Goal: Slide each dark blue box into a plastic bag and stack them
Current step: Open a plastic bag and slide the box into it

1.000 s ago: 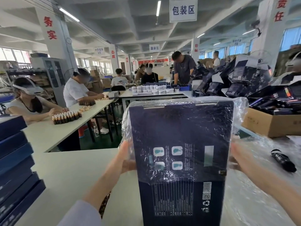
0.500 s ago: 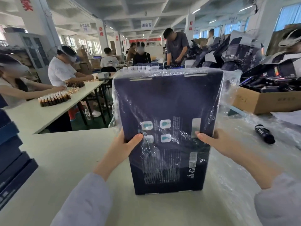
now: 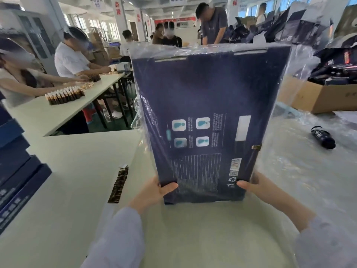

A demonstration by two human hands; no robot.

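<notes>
A dark blue box (image 3: 208,97) stands upright in front of me, its printed back facing me, wrapped in a clear plastic bag (image 3: 295,60) whose loose film sticks out at the top and right. My left hand (image 3: 152,192) grips its lower left corner, thumb on the face. My right hand (image 3: 257,187) grips the lower right corner the same way. The box's bottom edge hovers just above the white table (image 3: 73,171). A stack of dark blue boxes (image 3: 17,171) sits at the left edge.
Clear plastic bags (image 3: 301,171) cover the table's right side, with a black bottle (image 3: 323,137) lying on them. A cardboard carton (image 3: 316,95) of dark items stands at back right. A dark strip (image 3: 118,183) lies left of the box. People work at tables behind.
Both hands slid from the box's sides down to its bottom corners. The bagged box now looks larger and closer, and the view has tilted downward.
</notes>
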